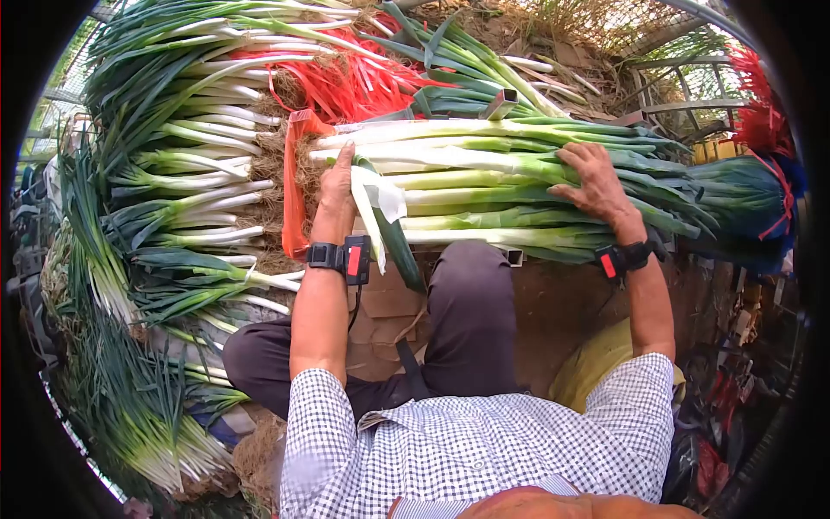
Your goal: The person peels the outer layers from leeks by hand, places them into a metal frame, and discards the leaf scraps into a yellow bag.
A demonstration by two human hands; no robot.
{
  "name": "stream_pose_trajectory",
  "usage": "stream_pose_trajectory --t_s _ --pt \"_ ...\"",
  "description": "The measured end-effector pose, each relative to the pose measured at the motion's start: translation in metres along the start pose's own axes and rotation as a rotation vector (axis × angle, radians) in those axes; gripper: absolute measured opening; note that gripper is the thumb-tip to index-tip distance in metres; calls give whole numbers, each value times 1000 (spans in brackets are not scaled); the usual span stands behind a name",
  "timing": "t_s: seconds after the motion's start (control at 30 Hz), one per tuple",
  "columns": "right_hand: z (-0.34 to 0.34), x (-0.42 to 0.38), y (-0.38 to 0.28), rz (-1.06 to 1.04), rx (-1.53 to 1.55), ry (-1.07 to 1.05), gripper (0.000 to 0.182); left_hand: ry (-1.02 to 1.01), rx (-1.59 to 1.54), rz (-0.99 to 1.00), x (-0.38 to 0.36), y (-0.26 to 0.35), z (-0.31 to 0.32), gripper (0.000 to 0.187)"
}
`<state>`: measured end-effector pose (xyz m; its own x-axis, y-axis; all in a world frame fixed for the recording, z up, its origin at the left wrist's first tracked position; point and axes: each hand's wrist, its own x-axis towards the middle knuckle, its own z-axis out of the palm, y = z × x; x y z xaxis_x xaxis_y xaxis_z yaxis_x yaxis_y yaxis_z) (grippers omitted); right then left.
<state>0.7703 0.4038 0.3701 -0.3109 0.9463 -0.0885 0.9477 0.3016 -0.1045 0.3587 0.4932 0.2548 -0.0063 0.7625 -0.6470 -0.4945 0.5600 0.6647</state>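
Note:
A row of leeks [484,195] lies side by side in front of me, root ends to the left and green tops to the right. My left hand [337,186] is closed at the white ends, near the roots. From it hangs a loose leek leaf [402,246], partly white and partly dark green; its fingers are mostly hidden. My right hand [592,183] rests with fingers spread on the upper leeks, where white turns to green. A red plastic strip [296,186] stands along the root ends.
Many loose leeks [203,130] are piled at the left, roots inward. Red plastic ribbons [367,78] lie behind the row. Square metal tube ends [501,104] stick up beside the leeks. A red tie [774,199] circles the dark green tops at the right. A yellow sack [596,363] lies near my right arm.

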Motion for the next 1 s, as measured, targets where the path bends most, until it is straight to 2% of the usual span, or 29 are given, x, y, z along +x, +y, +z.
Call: stream_pose_trajectory --t_s 0.1,0.23,0.37,0.53,0.57,0.63,0.73,0.8,0.87,0.93,1.0 --pt "29 -10 -10 -21 -84 189 60 -53 -79 -36 22 -12 -8 36" --pt "18 -6 -7 21 17 93 61 -156 -92 -31 8 -6 -8 35" --pt "7 -1 -4 -32 26 59 60 -279 -52 11 17 -14 -32 32" --pt "-37 -16 -14 -2 82 32 57 -244 79 -56 -33 12 -27 34" --pt "-45 -20 -15 -14 82 48 57 -207 49 78 -53 8 -17 36" --pt "-52 -23 -18 -19 62 25 57 -162 232 5 -75 0 -27 38" --pt "-10 -18 -4 16 57 -109 56 -124 396 -33 -102 -23 -27 38" --pt "5 -15 3 -17 68 -32 55 -177 459 -37 -109 -43 -36 35" --pt "-7 -15 1 -27 129 20 55 -212 576 24 -125 -39 -34 28" --pt "-23 -13 -2 9 146 -18 55 -168 614 68 -129 -34 -33 31" --pt "-26 -10 1 -25 120 66 56 -74 789 354 -105 -46 -42 39"
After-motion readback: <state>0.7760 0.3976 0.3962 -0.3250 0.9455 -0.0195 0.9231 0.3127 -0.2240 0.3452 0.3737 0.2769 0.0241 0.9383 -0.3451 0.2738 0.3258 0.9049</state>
